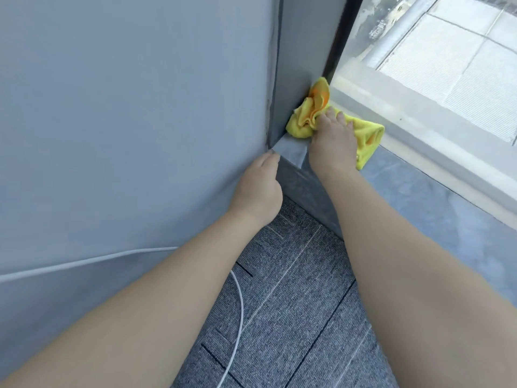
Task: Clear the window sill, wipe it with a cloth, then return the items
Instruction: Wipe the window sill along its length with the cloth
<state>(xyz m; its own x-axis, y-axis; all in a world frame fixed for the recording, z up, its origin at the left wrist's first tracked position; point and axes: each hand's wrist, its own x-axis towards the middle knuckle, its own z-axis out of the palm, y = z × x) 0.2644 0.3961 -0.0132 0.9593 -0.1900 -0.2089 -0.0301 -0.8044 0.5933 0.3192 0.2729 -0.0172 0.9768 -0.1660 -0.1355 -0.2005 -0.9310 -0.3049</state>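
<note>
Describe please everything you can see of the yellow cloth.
The cloth is bright yellow with orange patches, soft and fluffy like microfibre. It lies crumpled on the grey window sill, pushed into the corner against the wall. The right hand presses flat on its middle.

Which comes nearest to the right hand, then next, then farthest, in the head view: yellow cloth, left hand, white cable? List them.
1. yellow cloth: under the right hand, pressed on the window sill in the corner.
2. left hand: to its left, at the sill's end, against the grey curtain.
3. white cable: low over the carpet, farthest.
</note>
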